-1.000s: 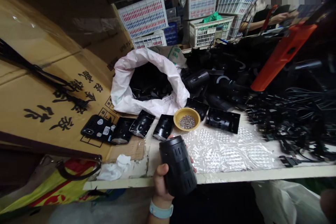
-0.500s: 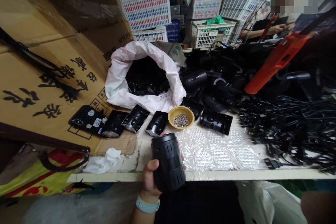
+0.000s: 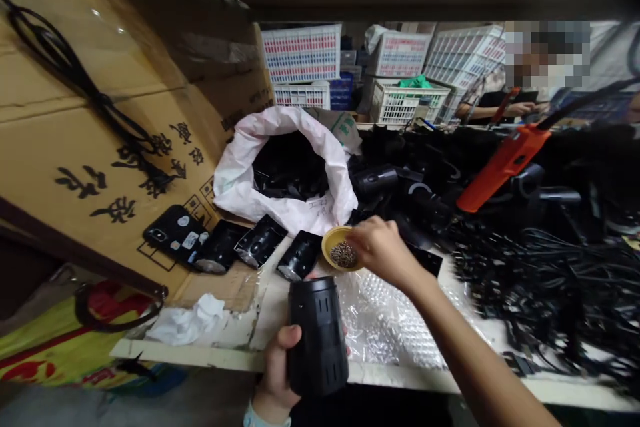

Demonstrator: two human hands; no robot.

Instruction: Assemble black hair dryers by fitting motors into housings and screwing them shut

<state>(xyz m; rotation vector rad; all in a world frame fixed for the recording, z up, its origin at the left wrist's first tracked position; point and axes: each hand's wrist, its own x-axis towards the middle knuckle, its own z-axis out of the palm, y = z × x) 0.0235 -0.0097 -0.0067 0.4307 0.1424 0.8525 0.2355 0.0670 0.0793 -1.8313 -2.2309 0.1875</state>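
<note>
Far left of the fingers, a printed cardboard box (image 3: 100, 147) rises behind the worktop (image 3: 190, 355), with a phone (image 3: 175, 235) lying against it and a crumpled white rag (image 3: 185, 323) near the front edge. Closer in, just up from the left hand (image 3: 280, 367), black plastic shells (image 3: 260, 241) sit in a row beneath a white sack (image 3: 235, 180) of black parts. The left fingers (image 3: 287, 340) are wrapped firmly round a black cylinder (image 3: 318, 337), holding it upright at the worktop's front edge.

And here's the change: the right hand (image 3: 383, 250) has just swung in, and it wasn't in view a moment ago! The right fingers (image 3: 356, 235) are drawn into a pinch right at a yellow bowl (image 3: 335, 247) of small screws (image 3: 343, 254). Have they picked one up? Can't tell from here. Just below those fingers lies bubble wrap (image 3: 395, 327), and away to their right sprawls a heap of black cables (image 3: 540, 273), an orange tool (image 3: 503, 167) lying above it.
</note>
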